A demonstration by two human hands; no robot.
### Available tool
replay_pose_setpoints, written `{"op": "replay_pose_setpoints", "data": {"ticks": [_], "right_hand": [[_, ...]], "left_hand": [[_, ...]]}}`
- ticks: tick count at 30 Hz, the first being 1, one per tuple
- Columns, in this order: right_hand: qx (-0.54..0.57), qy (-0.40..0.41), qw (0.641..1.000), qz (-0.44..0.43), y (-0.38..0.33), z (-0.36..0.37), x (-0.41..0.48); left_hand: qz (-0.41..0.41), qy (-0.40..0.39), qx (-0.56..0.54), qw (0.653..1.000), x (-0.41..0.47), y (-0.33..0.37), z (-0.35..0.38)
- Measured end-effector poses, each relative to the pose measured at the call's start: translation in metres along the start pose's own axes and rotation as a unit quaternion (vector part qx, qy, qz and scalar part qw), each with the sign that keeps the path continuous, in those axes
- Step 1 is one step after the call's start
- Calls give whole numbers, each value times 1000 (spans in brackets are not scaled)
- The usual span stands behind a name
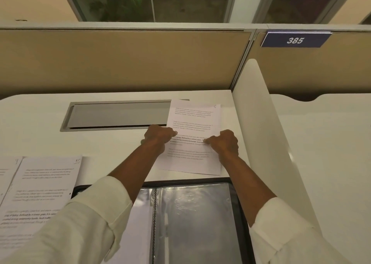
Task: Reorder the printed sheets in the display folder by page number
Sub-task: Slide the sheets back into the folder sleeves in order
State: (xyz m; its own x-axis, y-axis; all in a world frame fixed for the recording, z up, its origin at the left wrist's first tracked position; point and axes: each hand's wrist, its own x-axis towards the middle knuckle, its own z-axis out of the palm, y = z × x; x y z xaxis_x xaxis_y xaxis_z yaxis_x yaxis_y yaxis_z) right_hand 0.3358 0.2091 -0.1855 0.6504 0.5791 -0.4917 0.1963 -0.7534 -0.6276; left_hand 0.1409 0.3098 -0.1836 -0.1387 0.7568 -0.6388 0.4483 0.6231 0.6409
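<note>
Sleeves of soft cream cloth cover my arms nearest the camera, rolled back above the wrists. Under my arms lies the display folder, open flat on the desk. It has a dark rim and shiny clear plastic pockets that look wrinkly and catch the light. A dark, twisty spine runs down its middle. The pocket on the right looks empty, as far as I can tell.

To the left, partly over the folder's edge, lie more printed sheets. They are thin white paper with grey print. One has a 10 written by hand in its top corner, and the sheet beside it seems to have a 9.

Past the folder, one sheet lies flat on the smooth white desk, a bit tilted. A small number is written in its top right corner, too faint for me to read. My left hand is curled at the sheet's left edge and my right hand is curled on its right side. Each grip is closed up like a fist, with fingertips pressing on the paper; I cannot tell if they pinch it.

Farther back, a long grey metal flap sits sunk in the desk, its right end under the sheet. Behind stands a tan wall panel and a blue sign reading 385.
</note>
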Motion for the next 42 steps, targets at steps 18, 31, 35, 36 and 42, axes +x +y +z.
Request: {"op": "replay_pose_setpoints", "data": {"ticks": [18,31,35,36,42], "right_hand": [[222,-74,970,-60,40,-41,-80],[152,-232,959,-63,141,-64,-232],[146,-248,955,-68,157,-78,-242],[146,-249,955,-74,158,-82,-242],[97,-195,965,-149,141,-95,-230]], "left_hand": [[56,-67,-76,993,-84,-30,-60],[93,-87,-32,991,-228,-173,-131],[87,-98,-78,988,-260,-212,-137],[83,-98,-86,988,-266,-220,-137],[85,-105,-101,986,-298,-254,-122]]}}
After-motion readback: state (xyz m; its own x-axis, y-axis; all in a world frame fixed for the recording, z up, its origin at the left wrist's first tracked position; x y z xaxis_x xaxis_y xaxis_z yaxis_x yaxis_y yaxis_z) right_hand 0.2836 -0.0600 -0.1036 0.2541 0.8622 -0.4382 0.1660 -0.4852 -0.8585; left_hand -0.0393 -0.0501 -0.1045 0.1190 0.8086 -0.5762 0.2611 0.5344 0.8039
